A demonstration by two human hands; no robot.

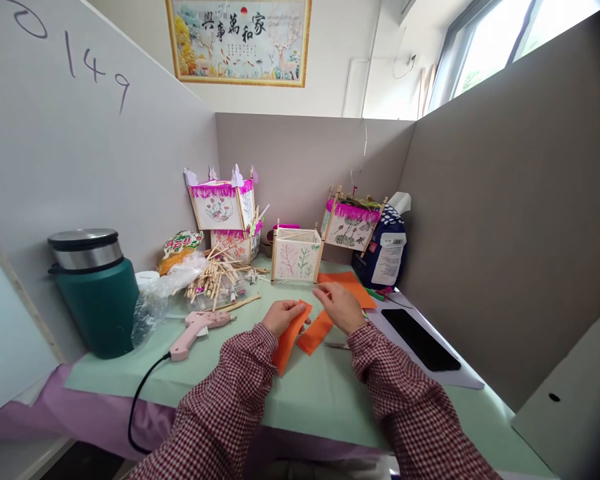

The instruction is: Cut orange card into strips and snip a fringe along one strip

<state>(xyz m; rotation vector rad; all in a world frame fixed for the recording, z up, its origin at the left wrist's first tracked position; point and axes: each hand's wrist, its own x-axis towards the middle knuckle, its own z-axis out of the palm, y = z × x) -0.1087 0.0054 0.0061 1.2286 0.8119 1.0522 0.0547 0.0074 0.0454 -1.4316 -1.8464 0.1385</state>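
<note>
My left hand (283, 317) pinches a long orange paper strip (291, 343), which slants down toward me. A shorter orange strip (316, 333) lies on the table between my two hands. To the right, my right hand (341, 308) hovers over the table with its fingers drawn together and pointing left; what they hold, if anything, is too small to make out. A larger orange sheet (351, 287) lies just behind it. Partly covered by my right wrist, a metal tool that looks like scissors (337, 345) rests on the table.
A small white paper lantern frame (297, 255) stands behind my hands, with decorated lanterns (221, 205) at back left and another (353, 225) at back right. Wooden sticks (215, 277), a pink glue gun (195, 333) and a green flask (97, 293) are left; a black phone (420, 339) lies right.
</note>
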